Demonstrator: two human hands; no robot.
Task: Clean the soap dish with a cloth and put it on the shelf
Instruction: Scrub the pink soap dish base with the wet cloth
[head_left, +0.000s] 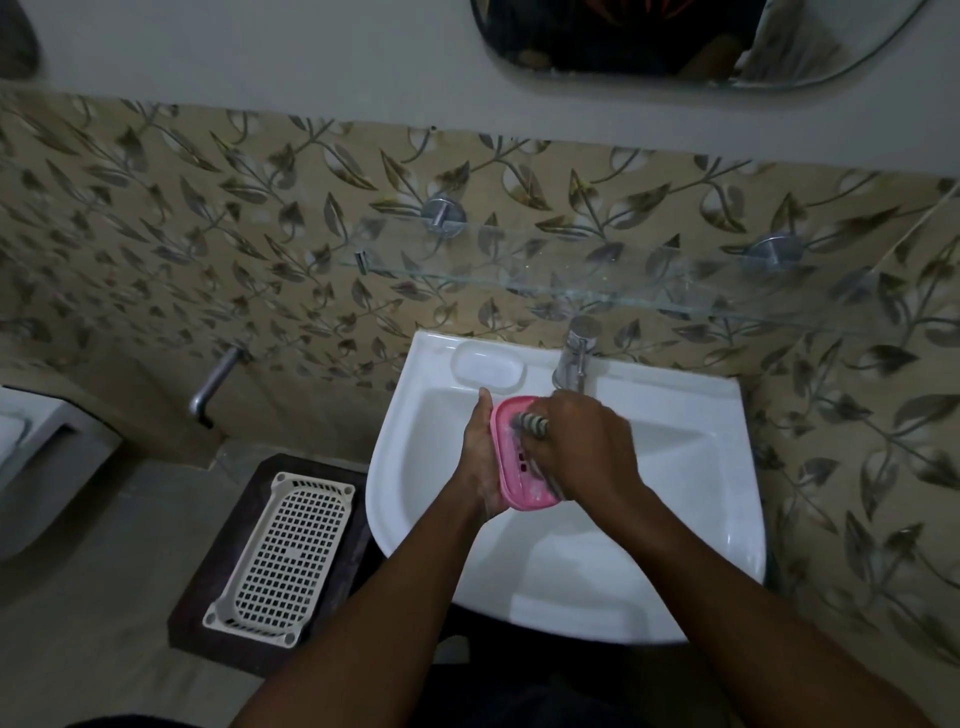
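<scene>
A pink soap dish (511, 457) with drain slots is held over the white sink basin (649, 519). My left hand (480, 457) grips its left edge from below. My right hand (587, 447) holds a striped cloth (532, 423) and presses it into the dish's inside; most of the cloth is hidden under the fingers. A glass shelf (519, 275) on metal brackets runs along the leaf-patterned wall above the sink, with nothing on it that I can see.
A chrome tap (574, 358) stands at the basin's back, with a moulded soap recess (488, 369) to its left. A white plastic grid basket (283, 558) lies on a dark mat on the floor at left. A wall pipe (215, 379) and a mirror (675, 41) are also in view.
</scene>
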